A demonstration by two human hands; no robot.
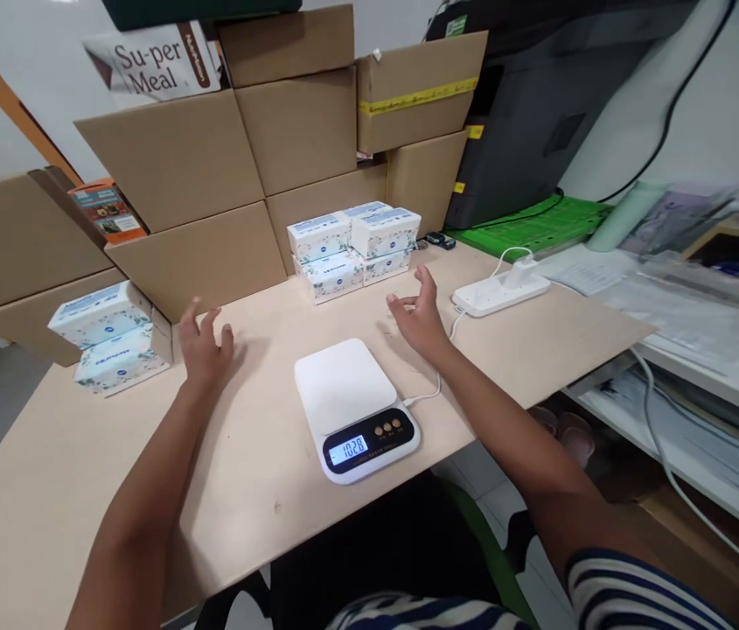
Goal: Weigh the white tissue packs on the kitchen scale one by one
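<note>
My left hand hovers over the left part of the desk, its fingers apart and holding nothing. Just left of it, two white tissue packs with a leafy print are stacked one on the other. My right hand is raised with thumb and fingers spread, also holding nothing. Behind it sits a two-layer stack of similar tissue packs. Between my forearms lies a white digital kitchen scale, its plate bare. The lit display appears to read 1028, with a small mark before the digits.
Cardboard boxes form a wall along the back of the desk. A white power strip lies at the right, with a cable running to the scale. Beyond stand a dark printer-like machine and a paper-filled shelf.
</note>
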